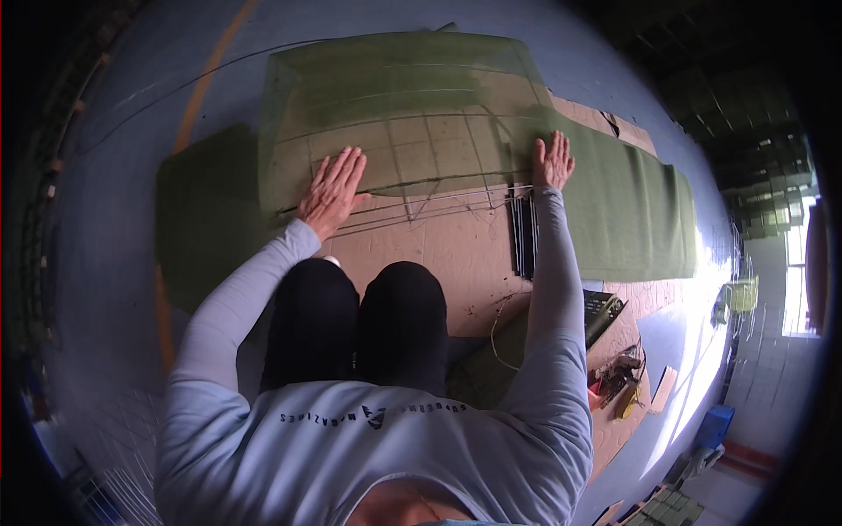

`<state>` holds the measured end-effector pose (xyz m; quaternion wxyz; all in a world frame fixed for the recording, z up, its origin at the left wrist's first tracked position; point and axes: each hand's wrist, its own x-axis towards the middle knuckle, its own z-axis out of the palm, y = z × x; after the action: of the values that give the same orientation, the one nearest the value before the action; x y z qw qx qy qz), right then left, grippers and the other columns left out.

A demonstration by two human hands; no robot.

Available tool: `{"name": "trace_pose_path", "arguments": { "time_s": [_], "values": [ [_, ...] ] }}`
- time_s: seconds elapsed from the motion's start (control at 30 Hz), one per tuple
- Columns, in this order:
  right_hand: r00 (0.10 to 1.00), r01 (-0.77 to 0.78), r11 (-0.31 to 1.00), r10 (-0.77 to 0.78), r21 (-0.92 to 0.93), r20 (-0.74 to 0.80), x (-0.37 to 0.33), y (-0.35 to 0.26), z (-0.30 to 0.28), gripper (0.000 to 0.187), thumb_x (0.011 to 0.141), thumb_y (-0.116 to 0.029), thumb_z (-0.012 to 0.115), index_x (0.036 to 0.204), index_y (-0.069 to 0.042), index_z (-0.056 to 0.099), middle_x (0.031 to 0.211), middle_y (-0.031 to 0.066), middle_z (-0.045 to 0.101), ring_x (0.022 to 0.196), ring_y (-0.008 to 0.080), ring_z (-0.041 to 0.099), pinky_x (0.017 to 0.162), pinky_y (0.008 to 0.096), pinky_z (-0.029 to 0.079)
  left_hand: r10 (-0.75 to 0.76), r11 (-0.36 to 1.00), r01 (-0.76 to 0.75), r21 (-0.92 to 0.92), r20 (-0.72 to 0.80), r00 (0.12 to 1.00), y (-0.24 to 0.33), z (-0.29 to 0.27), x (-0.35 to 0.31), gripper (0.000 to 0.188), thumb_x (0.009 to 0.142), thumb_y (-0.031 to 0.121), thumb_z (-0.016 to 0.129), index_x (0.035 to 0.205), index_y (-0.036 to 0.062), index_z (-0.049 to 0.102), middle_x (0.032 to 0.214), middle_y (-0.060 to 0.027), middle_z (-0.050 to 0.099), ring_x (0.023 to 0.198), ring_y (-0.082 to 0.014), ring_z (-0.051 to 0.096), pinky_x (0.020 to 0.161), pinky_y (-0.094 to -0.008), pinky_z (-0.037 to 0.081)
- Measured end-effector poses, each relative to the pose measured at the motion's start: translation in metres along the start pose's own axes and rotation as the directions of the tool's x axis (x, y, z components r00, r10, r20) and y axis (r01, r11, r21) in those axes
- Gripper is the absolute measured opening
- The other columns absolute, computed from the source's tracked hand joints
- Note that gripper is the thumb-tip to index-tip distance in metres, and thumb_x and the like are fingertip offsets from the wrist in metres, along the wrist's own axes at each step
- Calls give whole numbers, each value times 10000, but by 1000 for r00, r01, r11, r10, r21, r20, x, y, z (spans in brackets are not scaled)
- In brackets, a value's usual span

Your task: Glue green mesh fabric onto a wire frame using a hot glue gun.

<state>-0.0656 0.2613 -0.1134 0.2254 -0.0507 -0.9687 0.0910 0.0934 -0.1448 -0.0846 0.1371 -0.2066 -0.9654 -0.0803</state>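
Observation:
A sheer green mesh sheet [395,83] lies over a wire grid frame [430,140], whose dark rods show through it. My left hand [333,188] rests flat on the mesh near its close left corner, fingers outstretched. At the close right corner my right hand [553,162] lies with its fingers stretched out and its palm down. Neither hand grips anything. Several thin rods of the frame stick out on the near side, between my hands. Brown cardboard [421,245] spreads beneath the frame.
Folded green mesh [623,202] lies at the right, and a dark green piece [206,210] at the left. Dark rods [522,237] stand bundled near my right forearm. A green crate [601,316] and small tools [623,377] sit lower right. Stacked green frames [745,131] line the far right.

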Motion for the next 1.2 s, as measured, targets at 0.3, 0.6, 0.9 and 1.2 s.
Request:
{"name": "trace_pose_path", "arguments": {
  "time_s": [0.3, 0.6, 0.9, 1.2],
  "values": [
    [995, 76, 968, -59, 240, -75, -44, -48, -13, 613, 853, -493, 236, 1307, -81, 237, 1362, 87, 232, 1274, 212, 171, 1012, 432, 99, -99, 990, 106, 88, -86, 991, -9, -1, -21, 730, 763, 506, 438, 1281, 24, 259, 1334, -112, 269, 1256, -241, 202, 1027, -430, 150],
    [982, 189, 980, -189, 67, -14, -50, -58, -22, 635, 835, -461, 346, 1301, -47, 230, 1362, 103, 224, 1269, 224, 182, 1019, 431, 107, -85, 994, 91, 54, -110, 990, -8, -10, -25, 778, 735, 538, 440, 1284, 22, 249, 1343, -116, 248, 1255, -249, 200, 1022, -416, 179],
    [676, 691, 666, -733, 283, 73, -128, -277, -34, 794, 757, -593, 347, 1298, -25, 224, 1342, 141, 247, 1255, 262, 203, 1019, 412, 156, -96, 995, 97, 3, -51, 994, -19, -1, -20, 745, 722, 400, 557, 1277, 6, 253, 1328, -131, 259, 1260, -257, 183, 1024, -389, 194],
    [624, 730, 579, -781, 363, -8, -139, -274, -62, 620, 794, -472, 432, 1207, -16, 350, 1271, 125, 363, 1193, 258, 310, 959, 422, 239, -94, 987, 77, -139, -122, 988, -39, -19, -33, 791, 742, 526, 491, 1255, -34, 272, 1302, -169, 293, 1244, -284, 211, 999, -422, 224]
  ]
}}
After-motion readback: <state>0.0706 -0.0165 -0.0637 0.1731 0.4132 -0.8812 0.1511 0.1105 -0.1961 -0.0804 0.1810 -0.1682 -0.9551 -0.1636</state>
